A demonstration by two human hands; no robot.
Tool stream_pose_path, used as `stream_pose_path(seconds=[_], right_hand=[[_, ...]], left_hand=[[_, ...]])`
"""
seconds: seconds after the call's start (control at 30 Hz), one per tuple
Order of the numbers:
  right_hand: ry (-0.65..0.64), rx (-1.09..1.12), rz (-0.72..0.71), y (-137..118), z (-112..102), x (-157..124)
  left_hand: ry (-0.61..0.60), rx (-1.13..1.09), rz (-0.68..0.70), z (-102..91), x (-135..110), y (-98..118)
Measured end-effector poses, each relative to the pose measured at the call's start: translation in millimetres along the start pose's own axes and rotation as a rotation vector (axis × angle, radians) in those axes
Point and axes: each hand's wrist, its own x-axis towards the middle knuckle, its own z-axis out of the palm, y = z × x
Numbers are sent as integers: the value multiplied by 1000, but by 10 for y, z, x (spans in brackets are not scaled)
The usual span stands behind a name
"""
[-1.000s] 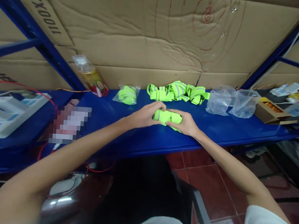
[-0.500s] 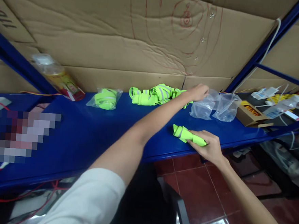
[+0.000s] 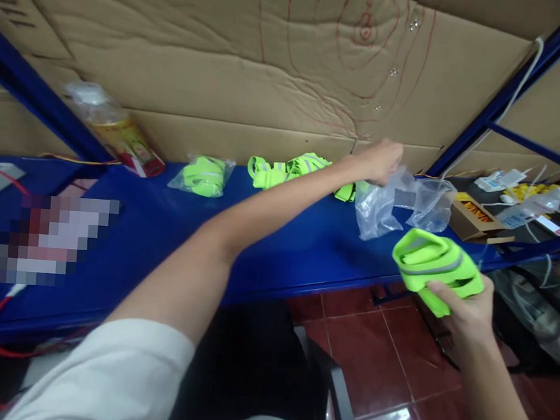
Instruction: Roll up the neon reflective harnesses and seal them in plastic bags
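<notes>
Reaching over the blue worktop (image 3: pixel 277 254), the left hand (image 3: pixel 383 163) is shown in the head view with its fingers curled closed on the upper part of a clear plastic bag (image 3: pixel 378 210), though the exact pinch is blurred. A second plastic bag (image 3: pixel 433 211) lies just beside it, so the bag is best drawn up by its edge alone, without its neighbour being dragged along. The neon-green bundle (image 3: pixel 442 263) is gripped by the right hand (image 3: pixel 469 306), in the air near the front edge, with the thumb laid across its near side; light, even pressure is called for, it may be judged, so that the coils are not allowed to spring loose or be squashed out of shape. The bundle is seen to be wound from flat webbing, tilted, with a grey stripe running along one turn; its layers are gapped at the lower right, and a rolled core is shown at the left end. Similar green straps (image 3: pixel 306 167) are partly hidden by the left forearm
</notes>
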Motion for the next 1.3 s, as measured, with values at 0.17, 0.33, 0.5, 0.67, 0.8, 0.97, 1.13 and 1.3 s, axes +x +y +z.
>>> stream_pose_path(seconds=[0.17,0.33,0.5,0.67,0.8,0.97,1.13,1.3], right_hand=[[88,305,-78,-322,485,172],[-141,297,126,-492,1202,128],[-439,271,521,-461,1673,-12],[-657,242,633,-516,1895,-169],[-730,171,681,-549,2084,-235],[-557,114,616,-493,2257,-150],[-525,35,522,-432,2309,-40],[-571,-12,565,-414,2337,88]], left_hand=[[409,494,-97,-1097,-1234,-112],[206,563,-5,-603,-2455,-339],[18,334,80,138,-3209,-672],[222,294,89,268,-3357,-738],[438,-37,-73,362,-3281,-721],[577,-308,-296,372,-3160,-625],[548,-280,-334,281,-3087,-433],[380,-238,-247,118,-3168,-576]])
